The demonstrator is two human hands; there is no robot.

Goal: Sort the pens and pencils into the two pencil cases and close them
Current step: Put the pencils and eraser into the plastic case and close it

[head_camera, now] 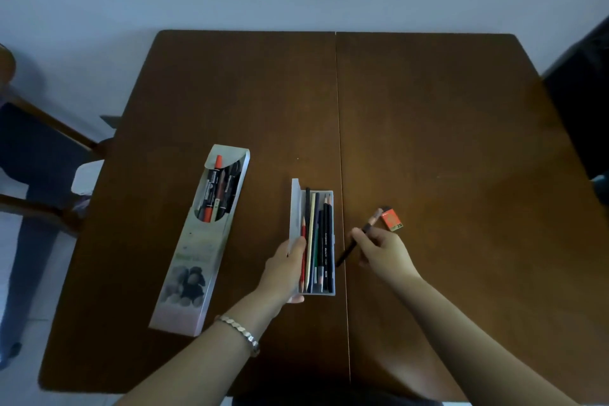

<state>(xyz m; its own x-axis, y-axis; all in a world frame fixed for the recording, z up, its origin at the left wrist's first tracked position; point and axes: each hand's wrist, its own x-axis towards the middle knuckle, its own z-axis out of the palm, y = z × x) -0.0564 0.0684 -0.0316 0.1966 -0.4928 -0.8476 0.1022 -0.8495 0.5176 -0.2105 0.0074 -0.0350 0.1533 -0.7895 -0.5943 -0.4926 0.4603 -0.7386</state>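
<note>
A slim translucent pencil case [327, 291] lies open at the table's middle, filled with several pencils [319, 241], its lid standing up along the left side. My left hand [286, 269] grips that left side and lid. My right hand [382, 252] pinches a dark pencil [357, 241] just right of the case, tip pointing up-right, tail near the case's right wall. A long pale case [194, 257] with a picture on it lies to the left, its flap open, with several pens [216, 191] showing through its window.
A small orange eraser [392, 218] lies just beyond the held pencil's tip. The brown table [445, 128] has a seam down its middle. A wooden chair [49, 142] stands at the left, a dark object at the right edge.
</note>
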